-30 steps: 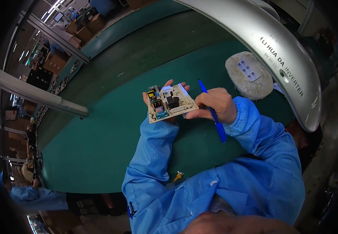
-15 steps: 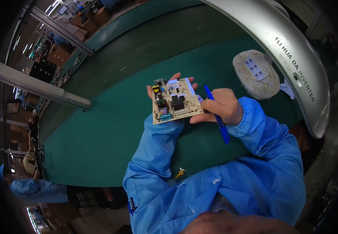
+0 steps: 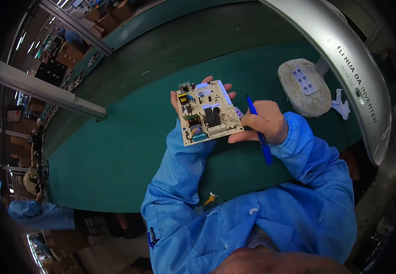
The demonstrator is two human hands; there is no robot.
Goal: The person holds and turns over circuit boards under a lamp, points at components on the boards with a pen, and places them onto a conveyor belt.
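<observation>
A printed circuit board [image 3: 215, 99], cream-coloured and crowded with components, rests component side up in my left hand [image 3: 175, 101]. My left fingertips show past its left and far edges; the palm is hidden underneath. My right hand [image 3: 271, 121] is closed around a blue pen [image 3: 265, 150], whose narrow end points up and away from me. The right thumb and a finger are close to the board's right edge, beside a small striped label; whether they touch the board I cannot tell.
A green mat [image 3: 115, 169] covers the table. To the right lie a wrapped, rounded bundle [image 3: 294, 100] with a printed paper and a white scrap [image 3: 341, 107], under a silver lamp arm [image 3: 344, 68]. A yellow key-like piece [image 3: 210, 198] lies near my chest. A person [image 3: 38, 214] is at far left.
The circuit board has tilted so more of its component face shows to me. My right hand and the pen sit slightly further right and up in the view.
</observation>
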